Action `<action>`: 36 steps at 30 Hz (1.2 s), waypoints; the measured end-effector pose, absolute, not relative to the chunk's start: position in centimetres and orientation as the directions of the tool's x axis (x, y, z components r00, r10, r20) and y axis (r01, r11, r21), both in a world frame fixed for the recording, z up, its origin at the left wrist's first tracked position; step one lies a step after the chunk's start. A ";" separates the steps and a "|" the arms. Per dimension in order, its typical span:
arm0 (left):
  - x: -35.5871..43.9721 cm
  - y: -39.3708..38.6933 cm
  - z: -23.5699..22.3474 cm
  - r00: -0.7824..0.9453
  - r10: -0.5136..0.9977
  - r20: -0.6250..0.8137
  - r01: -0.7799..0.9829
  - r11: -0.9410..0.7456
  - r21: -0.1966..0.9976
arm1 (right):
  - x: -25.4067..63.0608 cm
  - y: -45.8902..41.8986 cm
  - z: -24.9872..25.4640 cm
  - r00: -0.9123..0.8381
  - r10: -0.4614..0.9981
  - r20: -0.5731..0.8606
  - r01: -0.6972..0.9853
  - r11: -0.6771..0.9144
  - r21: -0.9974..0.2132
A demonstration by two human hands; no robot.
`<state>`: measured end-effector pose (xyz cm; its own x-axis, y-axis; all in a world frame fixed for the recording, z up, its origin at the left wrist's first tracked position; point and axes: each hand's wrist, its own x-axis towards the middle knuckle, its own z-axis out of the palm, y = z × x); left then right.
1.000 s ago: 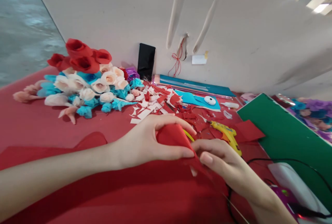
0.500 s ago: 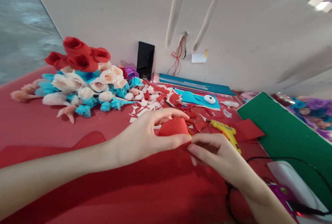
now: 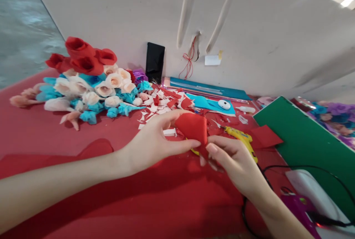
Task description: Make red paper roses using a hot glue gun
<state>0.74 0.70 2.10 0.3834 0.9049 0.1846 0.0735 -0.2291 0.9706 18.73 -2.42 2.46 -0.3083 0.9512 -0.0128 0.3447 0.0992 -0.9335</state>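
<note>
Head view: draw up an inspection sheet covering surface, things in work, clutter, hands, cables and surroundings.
Surface: red tabletop, with red sheets on its near part.
Things in work: curved red piece, held up in both hands.
Clutter: red and white scraps; heaped artificial flowers; yellow glue gun beyond the right hand.
Hands: left hand grips the piece between thumb and fingers; right hand pinches its lower edge.
Cables: black cable loops across the right side.
Surroundings: pale panel behind; green board at right.
</note>
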 end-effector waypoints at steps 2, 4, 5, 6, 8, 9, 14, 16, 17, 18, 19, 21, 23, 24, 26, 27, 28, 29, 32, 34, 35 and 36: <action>0.8 0.6 2.0 0.354 0.925 0.141 0.092 -0.185 0.978 | 18.3 -2.6 2.5 -0.282 0.959 0.014 0.393 0.128 -0.911; 0.8 0.4 1.8 0.335 0.935 0.113 0.092 -0.152 0.984 | 18.0 -2.8 2.4 -0.238 0.970 0.040 0.429 0.143 -0.892; 0.8 0.4 1.8 0.328 0.938 0.111 0.086 -0.147 0.985 | 17.9 -2.9 2.2 -0.220 0.974 0.048 0.437 0.143 -0.888; 0.8 0.4 1.7 0.326 0.939 0.110 0.080 -0.143 0.987 | 17.8 -3.0 2.1 -0.206 0.977 0.051 0.432 0.138 -0.891; 0.8 0.4 1.7 0.319 0.941 0.113 0.058 -0.139 0.989 | 17.8 -3.0 1.7 -0.196 0.980 0.038 0.361 0.109 -0.926; 0.8 0.4 1.7 0.320 0.939 0.123 0.044 -0.145 0.989 | 17.8 -3.0 1.6 -0.204 0.979 0.017 0.295 0.079 -0.952; 0.7 0.7 1.6 0.337 0.927 0.165 -0.024 -0.167 0.986 | 17.9 -2.9 1.4 -0.304 0.948 -0.098 0.084 -0.075 -0.994; 0.6 0.7 1.6 0.342 0.927 0.155 -0.039 -0.150 0.988 | 17.9 -2.9 1.5 -0.324 0.941 -0.094 0.125 -0.056 -0.991; 0.6 0.7 1.6 0.345 0.926 0.150 -0.047 -0.143 0.989 | 17.9 -2.8 1.6 -0.331 0.940 -0.088 0.139 -0.044 -0.989; 0.7 0.7 1.6 0.351 0.925 0.144 -0.053 -0.134 0.990 | 17.9 -2.8 1.6 -0.334 0.939 -0.085 0.144 -0.038 -0.989; 0.7 0.7 1.7 0.356 0.924 0.141 -0.060 -0.128 0.990 | 17.9 -2.8 1.7 -0.339 0.937 -0.086 0.144 -0.039 -0.989; 0.8 0.7 1.8 0.361 0.922 0.137 -0.083 -0.115 0.990 | 17.9 -2.8 1.9 -0.361 0.928 -0.088 0.135 -0.041 -0.990; 0.9 0.7 2.0 0.363 0.924 0.122 -0.124 -0.082 0.989 | 18.0 -2.8 2.1 -0.402 0.912 -0.087 0.128 -0.038 -0.991; 0.9 0.7 2.1 0.371 0.923 0.106 -0.148 -0.054 0.988 | 18.1 -2.9 2.2 -0.422 0.902 -0.086 0.124 -0.037 -0.992; 1.0 0.7 2.1 0.407 0.911 0.067 -0.182 0.009 0.983 | 18.2 -3.0 2.3 -0.439 0.895 -0.084 0.112 -0.038 -0.993; 1.0 0.7 2.0 0.432 0.900 0.057 -0.193 0.030 0.981 | 18.1 -3.0 2.3 -0.436 0.896 -0.085 0.106 -0.043 -0.993; 1.0 0.8 1.9 0.460 0.886 0.059 -0.200 0.038 0.979 | 18.1 -3.1 2.2 -0.431 0.898 -0.087 0.101 -0.048 -0.994; 1.0 0.8 1.8 0.488 0.870 0.075 -0.202 0.029 0.979 | 18.0 -3.1 2.2 -0.426 0.900 -0.090 0.094 -0.055 -0.994; 1.0 0.7 1.3 0.540 0.832 0.128 -0.186 -0.030 0.982 | 17.8 -3.2 1.9 -0.423 0.899 -0.112 0.069 -0.091 -0.993; 0.9 0.6 1.1 0.536 0.838 0.098 -0.159 -0.014 0.987 | 17.7 -3.2 1.8 -0.437 0.891 -0.121 0.039 -0.115 -0.993; 0.8 0.6 1.0 0.528 0.846 0.073 -0.162 0.016 0.987 | 17.7 -3.2 1.8 -0.456 0.882 -0.117 0.019 -0.122 -0.992; 0.8 0.5 1.0 0.524 0.851 0.047 -0.178 0.055 0.983 | 17.8 -3.2 1.8 -0.481 0.870 -0.107 -0.004 -0.125 -0.992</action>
